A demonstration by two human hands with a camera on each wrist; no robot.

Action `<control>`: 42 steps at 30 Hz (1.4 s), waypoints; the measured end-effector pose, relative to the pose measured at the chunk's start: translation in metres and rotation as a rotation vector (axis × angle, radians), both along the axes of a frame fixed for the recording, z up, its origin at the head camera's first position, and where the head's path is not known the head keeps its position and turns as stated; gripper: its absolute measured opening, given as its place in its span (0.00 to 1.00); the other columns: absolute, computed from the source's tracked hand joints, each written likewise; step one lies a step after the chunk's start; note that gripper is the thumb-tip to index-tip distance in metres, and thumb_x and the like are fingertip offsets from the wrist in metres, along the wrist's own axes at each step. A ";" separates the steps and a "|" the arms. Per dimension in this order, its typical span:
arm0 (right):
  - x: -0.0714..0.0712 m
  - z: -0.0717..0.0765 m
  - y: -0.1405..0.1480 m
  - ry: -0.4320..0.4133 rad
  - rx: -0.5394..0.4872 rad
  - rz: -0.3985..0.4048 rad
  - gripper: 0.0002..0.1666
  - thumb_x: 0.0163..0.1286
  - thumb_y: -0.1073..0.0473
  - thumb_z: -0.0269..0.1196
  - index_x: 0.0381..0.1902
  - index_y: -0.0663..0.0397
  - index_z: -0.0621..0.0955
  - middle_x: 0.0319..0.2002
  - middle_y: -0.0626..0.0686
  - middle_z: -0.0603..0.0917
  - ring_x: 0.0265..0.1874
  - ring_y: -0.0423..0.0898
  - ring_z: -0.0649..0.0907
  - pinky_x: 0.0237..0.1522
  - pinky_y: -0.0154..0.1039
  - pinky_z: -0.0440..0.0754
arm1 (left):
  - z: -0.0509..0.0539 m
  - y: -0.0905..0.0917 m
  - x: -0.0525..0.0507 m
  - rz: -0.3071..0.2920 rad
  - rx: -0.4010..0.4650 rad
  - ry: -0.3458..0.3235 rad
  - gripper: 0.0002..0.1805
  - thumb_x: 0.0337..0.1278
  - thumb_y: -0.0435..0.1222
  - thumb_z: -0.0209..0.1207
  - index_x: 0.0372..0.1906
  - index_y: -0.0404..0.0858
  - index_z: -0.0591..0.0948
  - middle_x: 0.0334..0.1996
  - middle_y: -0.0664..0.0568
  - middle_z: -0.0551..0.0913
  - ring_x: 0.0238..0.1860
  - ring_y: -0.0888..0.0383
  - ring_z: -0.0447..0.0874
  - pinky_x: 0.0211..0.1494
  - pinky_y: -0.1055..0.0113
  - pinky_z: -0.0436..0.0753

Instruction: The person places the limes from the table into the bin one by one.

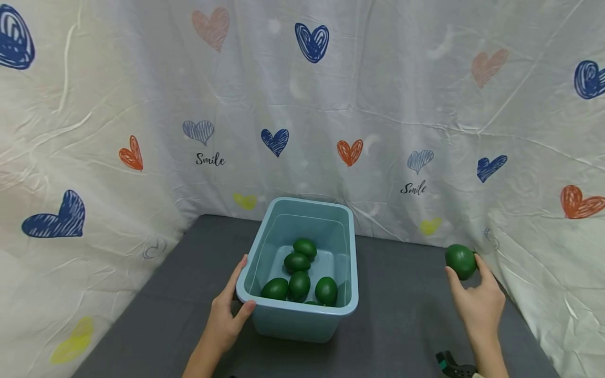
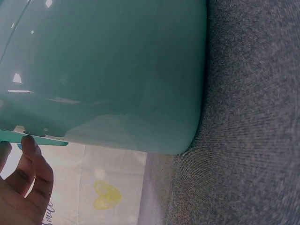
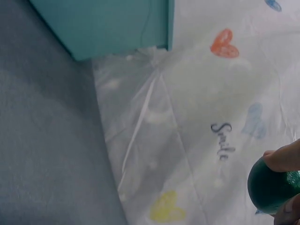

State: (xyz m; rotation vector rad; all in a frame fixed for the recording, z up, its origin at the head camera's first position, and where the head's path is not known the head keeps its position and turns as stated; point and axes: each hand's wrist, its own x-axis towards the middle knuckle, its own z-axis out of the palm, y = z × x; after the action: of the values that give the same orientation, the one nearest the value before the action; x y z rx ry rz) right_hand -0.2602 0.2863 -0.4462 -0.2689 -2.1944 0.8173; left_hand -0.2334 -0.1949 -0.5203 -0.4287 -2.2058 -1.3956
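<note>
A light blue plastic bin [image 1: 302, 325] stands on the dark grey table, with several dark green, smooth, oval fruits [image 1: 296, 262] lying on its floor. My left hand [image 1: 226, 315] grips the bin's rim at the near left corner, thumb at the front and fingers along the left side. In the left wrist view, that hand's fingers [image 2: 42, 176] bend at the rim beside the bin's wall [image 2: 117, 70]. Off to the right of the bin, my right hand [image 1: 477, 302] holds one green fruit [image 1: 460, 261] above the table, between thumb and fingers. The right wrist view shows this fruit [image 3: 269, 187] partly cut off.
The dark grey table [image 1: 397, 294] extends on both sides of the bin. A pale curtain [image 1: 302, 94] printed with hearts hangs behind and along the sides. A black device [image 1: 455, 366] sits by the right wrist.
</note>
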 end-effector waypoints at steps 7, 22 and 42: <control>-0.003 -0.006 -0.020 0.029 0.073 0.088 0.41 0.63 0.60 0.78 0.69 0.73 0.77 0.56 0.77 0.83 0.13 0.52 0.81 0.38 0.67 0.81 | 0.000 0.000 0.000 0.001 0.001 0.001 0.46 0.70 0.34 0.61 0.87 0.56 0.55 0.83 0.56 0.62 0.72 0.71 0.69 0.60 0.79 0.74; 0.005 0.002 -0.071 0.027 0.110 0.274 0.42 0.61 0.61 0.81 0.70 0.67 0.78 0.58 0.72 0.85 0.05 0.32 0.64 0.16 0.34 0.68 | -0.002 0.000 -0.001 -0.012 0.023 0.018 0.46 0.69 0.32 0.61 0.87 0.55 0.56 0.83 0.55 0.61 0.74 0.72 0.66 0.63 0.82 0.70; 0.009 0.004 -0.136 -0.012 -0.063 0.398 0.43 0.60 0.60 0.81 0.72 0.59 0.78 0.41 0.61 0.86 0.04 0.32 0.62 0.11 0.32 0.64 | -0.001 -0.001 -0.001 0.000 0.002 0.028 0.44 0.71 0.37 0.61 0.86 0.55 0.57 0.82 0.54 0.65 0.64 0.68 0.76 0.53 0.68 0.82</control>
State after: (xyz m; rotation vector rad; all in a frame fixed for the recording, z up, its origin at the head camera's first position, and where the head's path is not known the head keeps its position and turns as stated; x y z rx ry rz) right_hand -0.2511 0.1502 -0.4421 0.1407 -2.2686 1.1025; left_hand -0.2343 -0.1959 -0.5213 -0.4445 -2.1820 -1.3836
